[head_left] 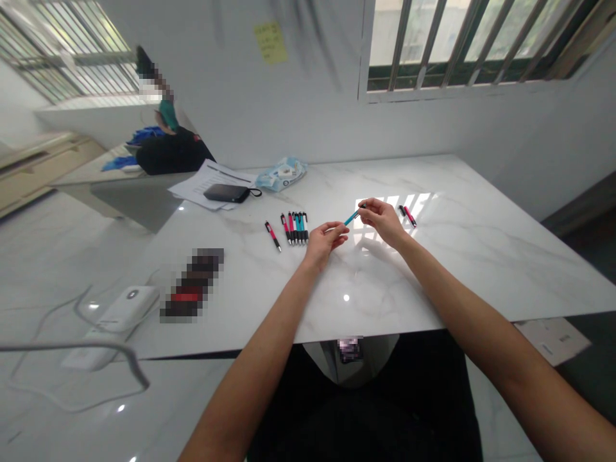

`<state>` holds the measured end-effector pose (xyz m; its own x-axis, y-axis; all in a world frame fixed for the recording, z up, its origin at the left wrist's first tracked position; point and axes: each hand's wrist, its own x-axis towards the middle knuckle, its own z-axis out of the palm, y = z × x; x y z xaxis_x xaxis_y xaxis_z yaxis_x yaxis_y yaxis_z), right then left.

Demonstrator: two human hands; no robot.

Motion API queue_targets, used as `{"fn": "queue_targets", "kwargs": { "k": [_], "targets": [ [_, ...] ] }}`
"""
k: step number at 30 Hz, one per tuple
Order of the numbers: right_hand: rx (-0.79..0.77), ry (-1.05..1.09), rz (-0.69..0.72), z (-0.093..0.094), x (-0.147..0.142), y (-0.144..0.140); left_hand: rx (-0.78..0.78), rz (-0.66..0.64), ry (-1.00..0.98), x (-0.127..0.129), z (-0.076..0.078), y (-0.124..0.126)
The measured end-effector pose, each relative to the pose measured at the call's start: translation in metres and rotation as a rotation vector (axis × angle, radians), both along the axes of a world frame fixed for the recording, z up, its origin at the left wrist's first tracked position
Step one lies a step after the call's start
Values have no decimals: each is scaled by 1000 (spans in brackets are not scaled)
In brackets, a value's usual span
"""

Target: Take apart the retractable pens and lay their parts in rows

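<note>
Above the white marbled table (375, 282), both my hands are closed on one blue pen (351, 218). My left hand (325, 242) grips its lower left end, and my right hand (382, 219) pinches the dark upper end. Left of my left hand lies a row of several pens (296, 228) in red, blue and white with black grips. A single red and black pen (273, 236) lies apart, further left. Beyond my right hand rest a red pen part (410, 217) and a small black piece (402, 210). My fingers hide both ends of the blue pen.
At the back left lie papers (206, 176) with a black power bank (226, 192) on them, beside a blue wipes packet (282, 174). A white device (128, 308) with cables is at the front left. A barred window (462, 45) is set in the wall.
</note>
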<state>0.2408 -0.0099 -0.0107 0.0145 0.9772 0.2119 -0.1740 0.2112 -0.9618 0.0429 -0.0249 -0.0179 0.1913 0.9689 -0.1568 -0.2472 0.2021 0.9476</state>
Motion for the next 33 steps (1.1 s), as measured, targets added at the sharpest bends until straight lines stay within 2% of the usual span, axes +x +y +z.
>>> {"fn": "queue_targets", "kwargs": {
  "k": [3, 8, 11, 14, 17, 19, 22, 24, 29, 33],
  "targets": [
    [0, -1, -60, 3, 9, 2, 14, 19, 15, -1, 1, 1],
    [57, -12, -290, 14, 36, 7, 42, 10, 49, -2, 1, 1],
    [89, -32, -374, 18, 55, 6, 100, 2, 77, 0, 0, 2],
    [80, 2, -429, 15, 73, 1, 188, 42, 141, 3, -3, 3],
    [80, -11, -476, 5, 89, -7, 271, 77, 241, 4, -6, 4],
    [112, -123, -546, -3, 97, -13, 323, 70, 293, 3, -9, 5],
    [193, -444, -684, -10, 103, -21, 412, 32, 367, 2, -12, 4],
    [244, -654, -728, -12, 102, -24, 461, 2, 426, 2, -12, 1],
    [254, -987, -732, -16, 96, -21, 513, -53, 520, 8, -8, -4],
    [220, -1104, -715, -23, 93, -15, 536, -133, 553, 22, -1, 1]
  ]
}}
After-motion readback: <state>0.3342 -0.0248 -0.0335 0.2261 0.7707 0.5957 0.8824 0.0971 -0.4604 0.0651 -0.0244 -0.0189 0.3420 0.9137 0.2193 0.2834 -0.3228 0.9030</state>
